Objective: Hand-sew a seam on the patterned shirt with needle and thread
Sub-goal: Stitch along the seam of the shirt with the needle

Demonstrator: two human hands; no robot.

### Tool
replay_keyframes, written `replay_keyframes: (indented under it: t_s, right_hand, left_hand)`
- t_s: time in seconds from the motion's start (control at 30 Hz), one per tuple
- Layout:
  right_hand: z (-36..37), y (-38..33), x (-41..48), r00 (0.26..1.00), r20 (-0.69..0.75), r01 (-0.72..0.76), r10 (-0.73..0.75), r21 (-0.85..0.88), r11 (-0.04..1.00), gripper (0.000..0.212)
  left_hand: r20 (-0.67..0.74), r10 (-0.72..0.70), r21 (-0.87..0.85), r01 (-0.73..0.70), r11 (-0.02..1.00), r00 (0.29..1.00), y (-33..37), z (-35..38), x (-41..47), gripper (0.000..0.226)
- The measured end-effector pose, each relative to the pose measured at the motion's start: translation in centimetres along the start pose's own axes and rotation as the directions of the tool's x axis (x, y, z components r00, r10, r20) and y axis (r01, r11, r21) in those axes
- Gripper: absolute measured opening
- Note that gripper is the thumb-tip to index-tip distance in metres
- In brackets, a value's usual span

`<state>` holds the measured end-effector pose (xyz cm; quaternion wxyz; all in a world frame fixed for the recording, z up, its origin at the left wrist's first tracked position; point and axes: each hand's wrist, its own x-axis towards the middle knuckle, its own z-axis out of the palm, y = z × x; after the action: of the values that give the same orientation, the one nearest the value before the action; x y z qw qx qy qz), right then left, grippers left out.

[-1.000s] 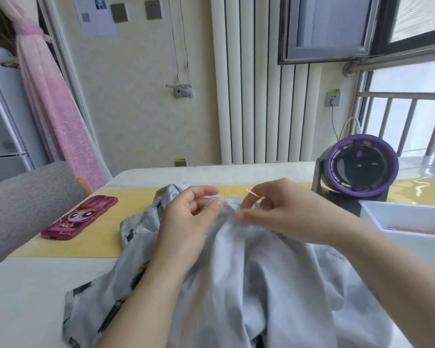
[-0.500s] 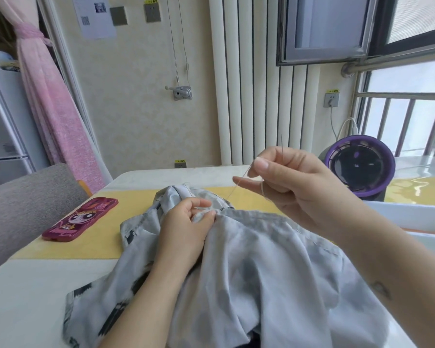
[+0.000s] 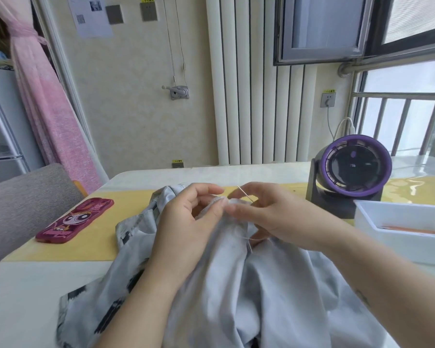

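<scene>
We see our left hand [image 3: 186,227] and right hand [image 3: 274,217], both bare. No sleeves cover our arms. A small dark mark [image 3: 362,297] sits on our right forearm, behind that hand.

One patterned shirt [image 3: 236,285] lies on the tabletop [image 3: 23,297], with one needle [image 3: 244,193], one pink phone case [image 3: 74,221], one purple fan [image 3: 353,169] and one white tray [image 3: 399,234]. Two hands work: left hand [image 3: 189,222], right hand [image 3: 274,217].
</scene>
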<state>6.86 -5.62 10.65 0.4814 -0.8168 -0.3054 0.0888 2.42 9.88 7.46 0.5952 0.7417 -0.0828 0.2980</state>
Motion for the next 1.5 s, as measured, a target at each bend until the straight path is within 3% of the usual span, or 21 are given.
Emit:
replay_keyframes:
  t_s: [0.13, 0.37, 0.53, 0.67, 0.8, 0.9, 1.2, 1.5]
  right_hand:
    - [-0.3, -0.3, 0.0, 1.0, -0.004, -0.011, 0.011, 0.034, 0.999, 0.017]
    - [-0.9, -1.2, -0.5, 0.996, -0.074, 0.037, -0.042, -0.061, 0.997, 0.021]
    - [-0.8, -0.9, -0.4, 0.998, -0.068, -0.002, -0.007, -0.136, 0.991, 0.02]
    - [-1.2, -2.1, -0.8, 0.985, -0.166, 0.024, -0.046, -0.128, 0.991, 0.023]
    - [-0.9, -2.4, -1.5, 0.994, -0.064, 0.064, -0.094, -0.372, 0.926, 0.031]
    - [-0.3, -2.1, -1.6, 0.996, -0.022, 0.063, -0.082, -0.461, 0.885, 0.031]
    - [-0.1, -2.2, -1.7, 0.999, -0.03, 0.012, -0.034, -0.537, 0.843, 0.03]
    - [0.0, -2.3, -1.7, 1.0, -0.027, -0.01, -0.007, -0.59, 0.807, 0.028]
  left_hand:
    - [0.071, -0.009, -0.039, 0.012, 0.999, 0.997, 0.4, -0.1, -0.1, 0.018]
    - [0.147, -0.183, 0.023, 0.182, 0.983, 0.972, 0.1, -0.7, 0.1, 0.012]
    - [0.098, -0.216, 0.029, 0.215, 0.976, 0.971, 0.1, -0.8, 0.1, 0.01]
    - [0.052, -0.239, 0.014, 0.238, 0.971, 0.97, 0.1, -0.8, 0.1, 0.01]
    - [0.036, -0.227, 0.039, 0.226, 0.973, 0.973, 0.1, -0.7, 0.1, 0.015]
    - [0.027, -0.221, 0.071, 0.219, 0.973, 0.975, 0.2, -0.7, 0.1, 0.016]
    - [0.011, -0.208, 0.091, 0.206, 0.974, 0.978, 0.5, -0.6, -0.1, 0.022]
    - [0.014, -0.202, 0.121, 0.199, 0.973, 0.979, 0.6, -0.6, -0.1, 0.014]
